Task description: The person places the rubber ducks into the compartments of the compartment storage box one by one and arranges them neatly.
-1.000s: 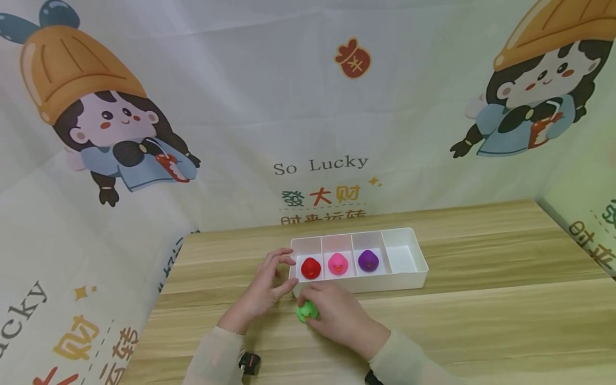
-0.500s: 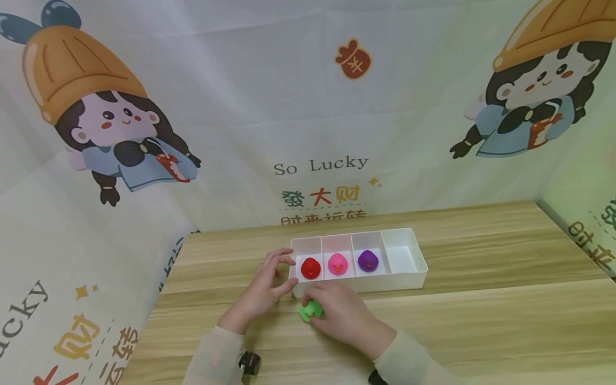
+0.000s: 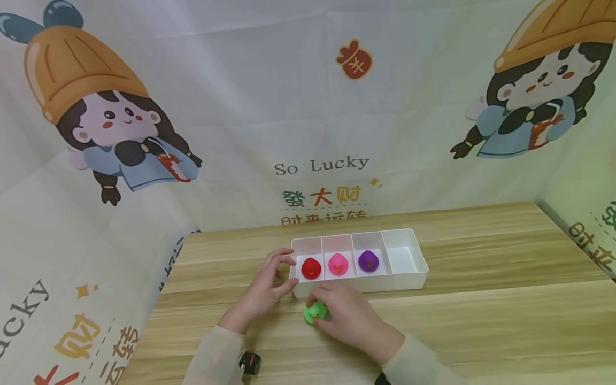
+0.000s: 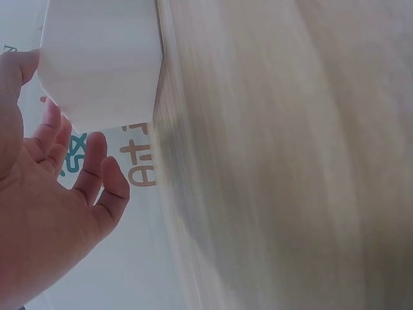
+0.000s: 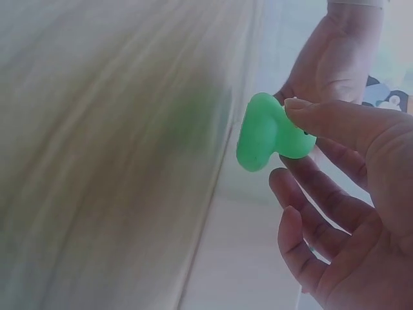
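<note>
My right hand [image 3: 353,318] pinches a small green rubber duck [image 3: 315,312] in front of the box's left part. In the right wrist view the duck [image 5: 261,132] sits between thumb and fingers, lifted off the wood. My left hand [image 3: 262,286] holds the left end of a white four-compartment box [image 3: 385,283], thumb by the front corner and fingers by the back rim. From left to right, the box carries a red duck [image 3: 310,268], a pink duck [image 3: 338,264] and a purple duck [image 3: 368,261], one per compartment; the rightmost compartment has none.
The box stands on a wood-grain table [image 3: 481,321]. Behind it hangs a printed cloth [image 3: 409,133] with cartoon figures and lettering, which also runs along both sides. A small black object [image 3: 250,363] shows at the left wrist.
My right hand has shifted slightly to the right with the green duck in its fingers. The left hand, the box and the ducks inside it stay where they were.
</note>
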### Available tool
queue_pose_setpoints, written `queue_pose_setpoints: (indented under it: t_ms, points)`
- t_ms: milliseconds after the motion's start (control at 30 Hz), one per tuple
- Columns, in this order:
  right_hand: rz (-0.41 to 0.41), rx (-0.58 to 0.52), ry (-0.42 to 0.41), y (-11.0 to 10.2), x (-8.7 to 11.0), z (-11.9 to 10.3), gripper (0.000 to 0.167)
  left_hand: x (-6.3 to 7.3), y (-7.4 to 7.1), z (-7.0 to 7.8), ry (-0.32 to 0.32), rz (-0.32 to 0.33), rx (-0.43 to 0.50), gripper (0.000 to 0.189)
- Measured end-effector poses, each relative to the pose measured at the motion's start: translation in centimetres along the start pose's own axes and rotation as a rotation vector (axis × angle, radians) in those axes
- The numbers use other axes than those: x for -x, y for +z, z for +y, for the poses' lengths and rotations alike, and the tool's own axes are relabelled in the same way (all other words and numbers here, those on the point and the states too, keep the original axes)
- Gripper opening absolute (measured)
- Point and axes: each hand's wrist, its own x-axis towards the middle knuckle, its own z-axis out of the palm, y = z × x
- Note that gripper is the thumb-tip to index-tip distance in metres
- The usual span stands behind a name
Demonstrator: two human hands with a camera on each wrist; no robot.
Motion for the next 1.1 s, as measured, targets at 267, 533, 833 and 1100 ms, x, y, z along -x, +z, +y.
queue_pose_setpoints:
  t_ms: [267,533,833,1100]
  points:
    - [0.012,0.001,-0.003,-0.8,0.5,-0.2,0.028,0.0,0.0,0.0,-0.015,-0.015,0.012,0.033]
    - [0.046,0.005,-0.021,-1.8,0.9,-0.3,0.027,-0.1,0.1,0.0,-0.005,-0.004,0.027,0.030]
    - [0.103,-0.021,0.009,-2.9,1.2,0.0,0.027,-0.1,0.1,0.1,-0.011,-0.005,0.026,0.032]
    - [0.135,-0.020,0.031,-3.9,1.6,0.3,0.029,0.0,0.1,0.0,0.003,-0.001,0.031,0.032]
